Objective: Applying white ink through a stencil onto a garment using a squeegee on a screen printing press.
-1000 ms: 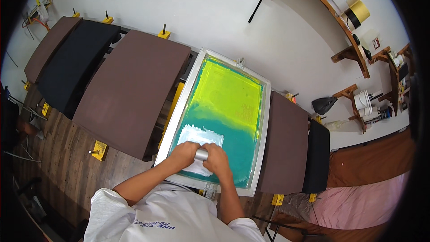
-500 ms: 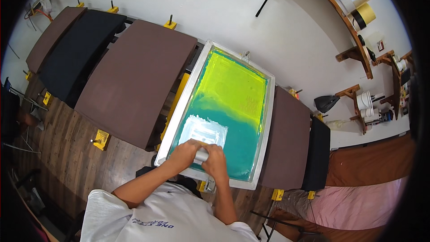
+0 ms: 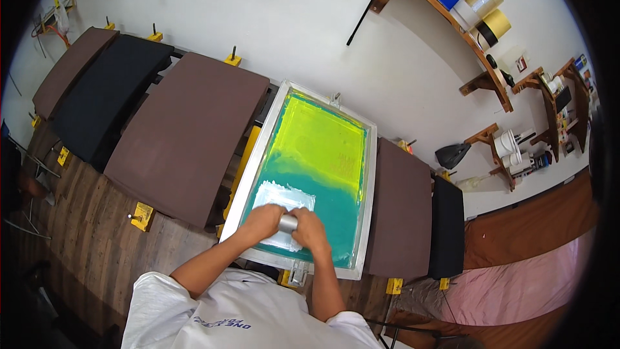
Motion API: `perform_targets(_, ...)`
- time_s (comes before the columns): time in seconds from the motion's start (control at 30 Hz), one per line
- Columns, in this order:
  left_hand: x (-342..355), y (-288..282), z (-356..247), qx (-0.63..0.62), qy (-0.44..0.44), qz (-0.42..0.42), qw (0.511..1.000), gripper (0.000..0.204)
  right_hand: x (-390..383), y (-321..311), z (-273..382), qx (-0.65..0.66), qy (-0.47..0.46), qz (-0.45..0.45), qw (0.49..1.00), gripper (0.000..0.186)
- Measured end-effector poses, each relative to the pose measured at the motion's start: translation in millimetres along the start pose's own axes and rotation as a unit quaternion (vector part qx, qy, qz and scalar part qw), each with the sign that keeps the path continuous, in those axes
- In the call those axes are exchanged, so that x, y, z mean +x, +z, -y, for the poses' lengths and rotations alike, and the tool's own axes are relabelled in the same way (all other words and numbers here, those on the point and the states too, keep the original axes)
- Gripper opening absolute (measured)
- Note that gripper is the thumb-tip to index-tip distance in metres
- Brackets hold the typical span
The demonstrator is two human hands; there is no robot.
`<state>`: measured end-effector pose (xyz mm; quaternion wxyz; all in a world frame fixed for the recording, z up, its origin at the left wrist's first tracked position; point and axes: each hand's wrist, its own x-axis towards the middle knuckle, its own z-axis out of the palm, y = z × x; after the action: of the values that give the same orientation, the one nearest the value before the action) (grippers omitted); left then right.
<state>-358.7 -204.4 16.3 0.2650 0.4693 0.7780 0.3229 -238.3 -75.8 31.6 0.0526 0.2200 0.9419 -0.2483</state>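
Observation:
A screen-printing frame (image 3: 369, 220) with a pale metal rim lies in front of me. Its mesh is teal nearer me and yellow-green (image 3: 323, 123) at the far part. White ink (image 3: 282, 195) covers a roughly square patch at the near left. Over that patch, my left hand (image 3: 263, 222) and my right hand (image 3: 311, 227) are closed on a squeegee, side by side. A silver stretch of the squeegee (image 3: 289, 223) shows between them; its blade is hidden from view.
Brown-covered boards (image 3: 187, 136) and dark ones (image 3: 110, 100) flank the frame, with yellow clamps (image 3: 142, 216) at their ends. A wooden shelf (image 3: 445, 16) holding tape rolls (image 3: 484, 0) juts from the wall. Brown and pink cloths (image 3: 516, 284) hang at the right.
Both hands have slid the squeegee a little away from me over the white patch, and white ink now shows on its near side. The whole view has shifted too.

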Motion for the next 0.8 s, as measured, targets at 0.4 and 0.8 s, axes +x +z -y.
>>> perform_targets(0.4,-19.1,-16.5,-11.6,0.080,-0.041,0.138,0.986,0.035,-24.3,-18.3,20.3,0.028,0.001,0.052,0.998,0.041)
perform_targets(0.8,60.1,-19.3,16.8,0.083,-0.058,0.119,0.988,0.029,55.2,-22.0,-9.7,-0.041,0.062,0.054,0.996,0.045)
